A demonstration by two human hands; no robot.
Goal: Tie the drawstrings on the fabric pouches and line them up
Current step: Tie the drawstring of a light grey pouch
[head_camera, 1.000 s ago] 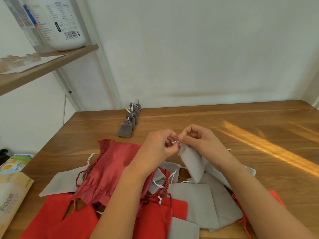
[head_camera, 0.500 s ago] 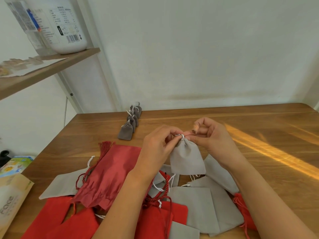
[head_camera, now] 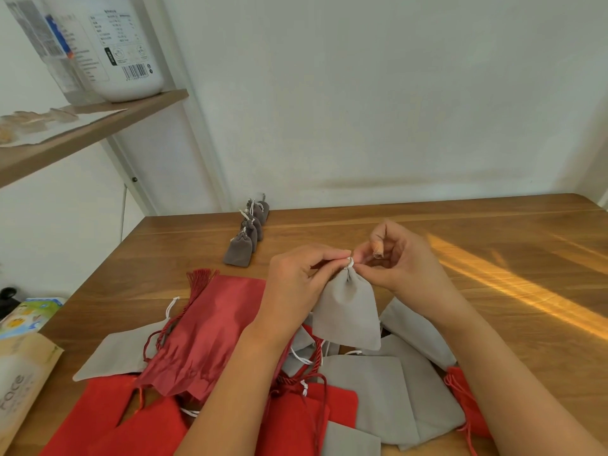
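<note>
Small grey velvet pouch (head_camera: 347,312) now hangs cinched; your left hand (head_camera: 297,284) and right hand (head_camera: 399,260) both pinch its white drawstring (head_camera: 350,262). Knot next.

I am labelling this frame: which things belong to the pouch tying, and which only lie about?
Job: held grey pouch, white drawstring, left hand, right hand, row of tied pouches, pile of flat pouches.
Lying about: white jar, shelf, paper bag.

perhaps home: wooden table (head_camera: 460,232), shelf (head_camera: 98,126)
</note>
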